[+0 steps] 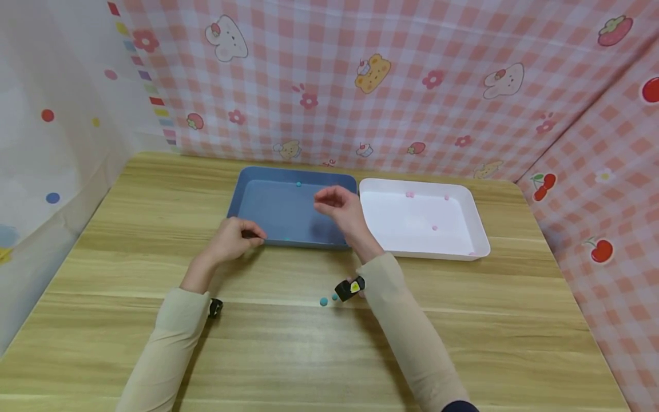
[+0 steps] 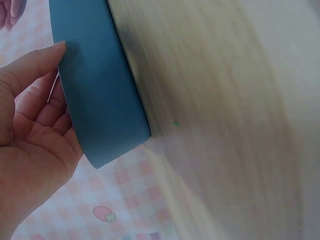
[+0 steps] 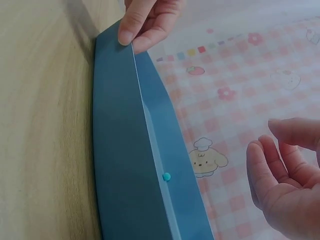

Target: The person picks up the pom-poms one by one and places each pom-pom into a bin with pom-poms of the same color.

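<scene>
Blue tray [image 1: 273, 206]: smooth plastic-looking walls, satin-matt. White tray [image 1: 396, 220]: smooth, apparently plastic, with a faint sheen. Tabletop [image 1: 247, 360]: wood-grained, smooth, softly reflective. Gingham backdrop [image 1: 329, 40]: printed cloth, matt, lightly creased. Beige sleeve [image 1: 417, 337]: matt woven-looking cloth. Teal ball [image 1: 323, 301]: smooth-looking; material indeterminable.

blue tray [image 1: 273, 209] 1; white tray [image 1: 396, 223] 1; teal beads [image 1: 323, 301] 4+; pink beads [image 1: 435, 228] 4+; hands [image 1: 233, 237] 2
</scene>
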### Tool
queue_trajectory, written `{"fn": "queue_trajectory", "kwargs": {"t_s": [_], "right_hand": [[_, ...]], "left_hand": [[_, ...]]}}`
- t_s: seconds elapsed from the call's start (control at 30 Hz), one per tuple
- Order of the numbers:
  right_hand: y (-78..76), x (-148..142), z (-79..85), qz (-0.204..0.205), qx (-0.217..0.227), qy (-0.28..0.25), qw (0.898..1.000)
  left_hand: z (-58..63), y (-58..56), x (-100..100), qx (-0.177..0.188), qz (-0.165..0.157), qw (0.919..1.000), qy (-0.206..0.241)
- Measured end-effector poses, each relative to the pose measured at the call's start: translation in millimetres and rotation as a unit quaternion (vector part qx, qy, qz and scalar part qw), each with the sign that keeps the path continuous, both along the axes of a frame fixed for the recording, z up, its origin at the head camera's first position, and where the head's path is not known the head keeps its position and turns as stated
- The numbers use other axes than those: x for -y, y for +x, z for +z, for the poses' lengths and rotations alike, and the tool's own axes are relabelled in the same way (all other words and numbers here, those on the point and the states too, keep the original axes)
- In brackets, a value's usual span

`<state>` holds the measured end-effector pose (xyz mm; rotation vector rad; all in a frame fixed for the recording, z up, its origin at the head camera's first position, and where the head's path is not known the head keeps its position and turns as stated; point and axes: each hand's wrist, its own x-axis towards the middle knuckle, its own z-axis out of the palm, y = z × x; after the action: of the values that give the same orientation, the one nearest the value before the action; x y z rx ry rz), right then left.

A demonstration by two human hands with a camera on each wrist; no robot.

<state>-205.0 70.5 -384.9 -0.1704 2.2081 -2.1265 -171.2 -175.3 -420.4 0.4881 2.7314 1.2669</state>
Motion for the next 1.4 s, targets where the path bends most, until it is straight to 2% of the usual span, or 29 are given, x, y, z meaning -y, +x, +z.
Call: {"fn": "queue_trajectory", "kwargs": {"t_s": [0.9, 1.17, 1.4], "right_hand": [[45.1, -15, -1.0, 0.068, -0.063, 0.021, 0.996], [56.3, -20, -8.2, 0.099, -0.053, 0.024, 0.993], [66.1, -22, -12.4, 0.109, -0.021, 0.028, 0.993]], "left_hand": [[0.5, -0.2, 0, 0.007, -0.005, 1.0, 0.002], [0.3, 0.3, 0, 0.002, -0.006, 1.0, 0.002], [-0.5, 0.0, 0, 0.002, -0.008, 1.0, 0.001]]}}
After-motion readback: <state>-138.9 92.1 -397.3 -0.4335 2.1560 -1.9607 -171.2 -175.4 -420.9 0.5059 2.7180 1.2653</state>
